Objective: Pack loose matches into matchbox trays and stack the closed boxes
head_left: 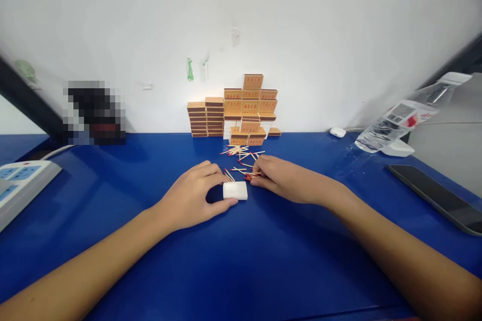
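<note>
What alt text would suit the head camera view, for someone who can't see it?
A person's right hand pinches red-tipped matches while the left hand holds a small white box on a blue table. Beyond them are scattered matches and stacked matchboxes by a pale wall; a tilted bottle and a phone are at the right.
</note>
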`<state>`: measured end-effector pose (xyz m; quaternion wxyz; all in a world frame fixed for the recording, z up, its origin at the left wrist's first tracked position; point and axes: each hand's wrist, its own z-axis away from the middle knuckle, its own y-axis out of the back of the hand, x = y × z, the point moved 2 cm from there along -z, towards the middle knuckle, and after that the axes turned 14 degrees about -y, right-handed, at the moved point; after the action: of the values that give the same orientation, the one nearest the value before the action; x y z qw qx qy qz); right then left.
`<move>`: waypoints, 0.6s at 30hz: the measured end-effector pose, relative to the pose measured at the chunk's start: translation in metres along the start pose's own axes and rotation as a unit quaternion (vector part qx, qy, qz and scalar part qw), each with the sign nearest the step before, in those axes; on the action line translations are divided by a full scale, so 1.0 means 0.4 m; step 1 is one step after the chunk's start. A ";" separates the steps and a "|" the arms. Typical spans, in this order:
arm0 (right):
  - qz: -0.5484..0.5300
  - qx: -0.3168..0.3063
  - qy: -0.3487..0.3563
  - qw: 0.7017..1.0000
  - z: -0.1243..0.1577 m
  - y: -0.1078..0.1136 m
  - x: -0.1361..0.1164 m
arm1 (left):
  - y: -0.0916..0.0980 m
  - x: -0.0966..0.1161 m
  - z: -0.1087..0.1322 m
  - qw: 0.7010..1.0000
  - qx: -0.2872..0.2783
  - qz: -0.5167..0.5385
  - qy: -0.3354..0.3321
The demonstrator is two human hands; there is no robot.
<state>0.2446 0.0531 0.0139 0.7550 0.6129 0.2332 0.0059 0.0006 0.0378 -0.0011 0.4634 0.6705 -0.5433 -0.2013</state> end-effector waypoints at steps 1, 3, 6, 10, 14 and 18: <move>0.008 -0.003 0.004 1.000 -0.001 -0.004 -0.001 | 0.000 0.000 0.001 1.000 0.000 0.001 0.000; 0.023 0.000 0.011 1.000 -0.001 -0.009 -0.004 | -0.001 0.000 0.001 1.000 -0.004 0.002 0.001; 0.038 0.008 0.016 0.999 0.002 -0.010 -0.008 | -0.001 0.001 0.001 1.000 -0.010 0.000 0.002; 0.038 0.023 0.026 0.999 0.011 0.000 -0.015 | -0.002 0.003 -0.001 1.000 -0.007 -0.003 -0.002; 0.028 0.048 0.045 0.997 0.029 0.011 -0.031 | -0.006 0.006 -0.002 1.000 -0.002 -0.010 0.003; 0.049 0.065 0.093 0.992 0.053 -0.002 -0.067 | -0.011 0.012 -0.003 1.000 0.000 -0.022 0.007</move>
<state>0.2280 0.0256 0.0256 0.6876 0.6680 0.2718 0.0843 0.0054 0.0337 -0.0031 0.4628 0.6835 -0.5251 -0.2071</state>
